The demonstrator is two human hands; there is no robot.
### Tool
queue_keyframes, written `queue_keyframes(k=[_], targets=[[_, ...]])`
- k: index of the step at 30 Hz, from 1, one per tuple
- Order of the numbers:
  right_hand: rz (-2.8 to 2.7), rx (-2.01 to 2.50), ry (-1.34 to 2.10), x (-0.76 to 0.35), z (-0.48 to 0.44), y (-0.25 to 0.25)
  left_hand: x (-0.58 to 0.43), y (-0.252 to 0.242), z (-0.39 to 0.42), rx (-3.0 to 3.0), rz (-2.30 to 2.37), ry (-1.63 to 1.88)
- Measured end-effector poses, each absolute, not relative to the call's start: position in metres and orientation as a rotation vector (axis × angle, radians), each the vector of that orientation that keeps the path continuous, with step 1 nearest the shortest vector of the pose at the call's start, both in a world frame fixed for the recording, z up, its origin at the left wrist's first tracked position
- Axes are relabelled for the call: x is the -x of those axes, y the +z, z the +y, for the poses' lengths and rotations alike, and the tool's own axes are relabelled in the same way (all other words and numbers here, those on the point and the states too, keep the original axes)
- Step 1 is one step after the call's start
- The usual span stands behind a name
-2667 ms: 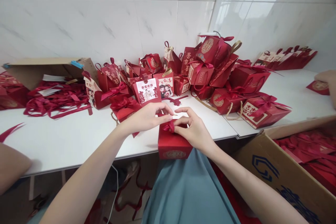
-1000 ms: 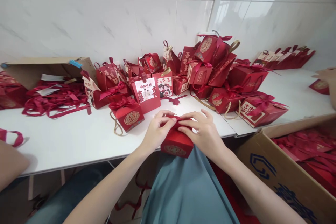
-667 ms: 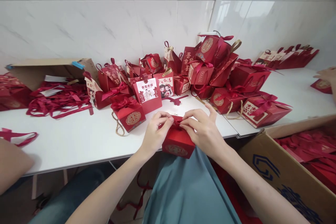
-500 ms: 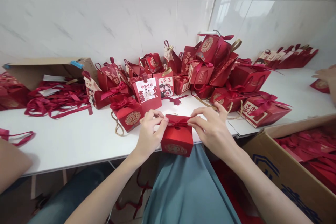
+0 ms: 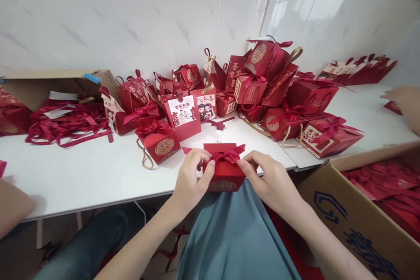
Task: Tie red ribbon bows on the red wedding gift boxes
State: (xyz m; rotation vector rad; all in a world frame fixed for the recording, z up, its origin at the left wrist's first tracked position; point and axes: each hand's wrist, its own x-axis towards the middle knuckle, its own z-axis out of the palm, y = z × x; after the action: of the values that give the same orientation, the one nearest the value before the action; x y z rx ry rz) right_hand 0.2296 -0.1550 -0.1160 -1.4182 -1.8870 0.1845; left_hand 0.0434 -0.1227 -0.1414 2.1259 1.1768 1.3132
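Observation:
In front of me, at the table's near edge, is a small red gift box with a gold round emblem on its front. A red ribbon bow lies across its top, one tail sticking out to each side. My left hand is closed at the bow's left side, thumb and fingertips pinching the ribbon. On the other side, my right hand pinches the ribbon near the bow's right loop. Just left of my hands stands a red box with a rope handle.
Several red boxes and bags crowd the back of the white table. At the left, loose red ribbons spill beside a cardboard box. An open carton stands at the lower right. Other people's arms show at both sides.
The ribbon, drawn flat across the box before, now forms a fuller bow with visible loops and tails. My left hand has shifted slightly right and down, and my right hand down.

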Motion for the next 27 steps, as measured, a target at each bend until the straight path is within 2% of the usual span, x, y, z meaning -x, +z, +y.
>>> queue_keyframes(k=[3, 6, 14, 27], targets=[[-1.773, 1.574, 0.540, -0.222, -0.153, -0.114, -0.045, -0.142, -0.125, -2.089, 1.200, 1.263], [-1.656, 1.607, 0.676, -0.218, -0.145, -0.117, -0.046, -0.139, -0.125, -2.081, 1.215, 1.232], [-1.381, 1.283, 1.232, -0.223, -0.131, -0.122, -0.041, -0.138, -0.120, -1.872, 1.187, 1.224], [-1.055, 1.032, 1.491, -0.225, -0.133, -0.130, -0.046, -0.149, -0.123, -1.622, 1.225, 1.349]])
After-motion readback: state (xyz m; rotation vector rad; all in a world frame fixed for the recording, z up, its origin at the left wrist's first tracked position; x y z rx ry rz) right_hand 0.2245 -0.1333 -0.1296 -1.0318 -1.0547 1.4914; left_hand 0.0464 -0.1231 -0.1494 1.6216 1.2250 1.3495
